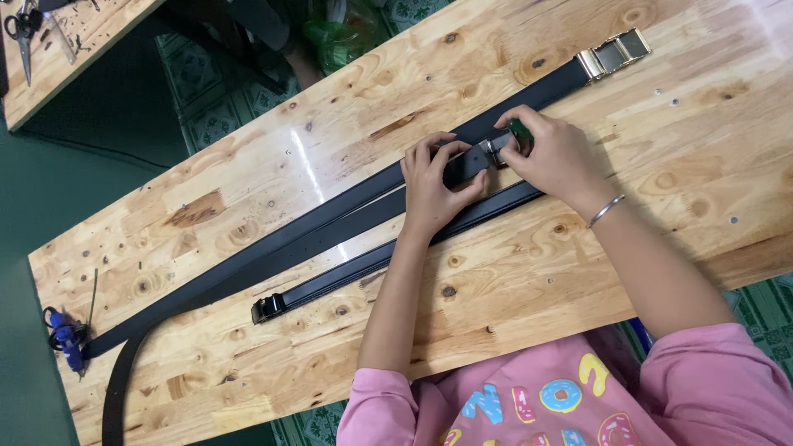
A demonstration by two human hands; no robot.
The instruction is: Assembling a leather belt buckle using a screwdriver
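Black belt (363,216) on wooden table (248,182), both hands (429,186) (555,157) gripping its small metal clasp (493,147)

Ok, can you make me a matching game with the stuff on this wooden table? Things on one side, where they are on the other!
Things:
1. gold buckle
2. scissors
3. silver bracelet
4. blue clips

Places:
A. on the right wrist
B. at the table's left edge
C. on the other table, top left
D. at the belt's far end, top right

Pairs: 1-D, 2-C, 3-A, 4-B
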